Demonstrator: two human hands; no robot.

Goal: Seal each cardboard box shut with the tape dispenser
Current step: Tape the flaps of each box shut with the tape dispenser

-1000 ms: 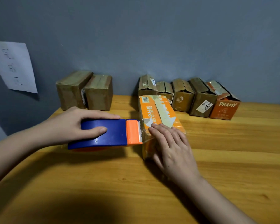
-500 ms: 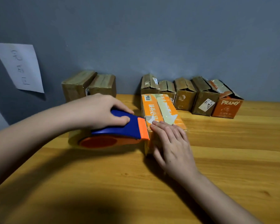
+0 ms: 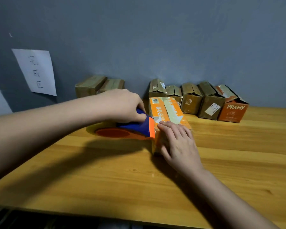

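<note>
Grey wall (image 3: 155, 38) behind, wooden desk (image 3: 139, 179) in front. Left hand (image 3: 122, 104) curled round blue-and-orange tape dispenser (image 3: 139, 128), now tipped edge-down against near left corner of orange box (image 3: 165, 113); a second ago lay flat and level with the box top. Reads as tearing tape off at the blade, so this seal looks nearly done. Right hand (image 3: 177, 141) flat, fingers straight, pressing box top and near end. Five more boxes (image 3: 191, 100) in a row behind, two brown boxes (image 3: 97, 85) left under paper note (image 3: 36, 71).
</note>
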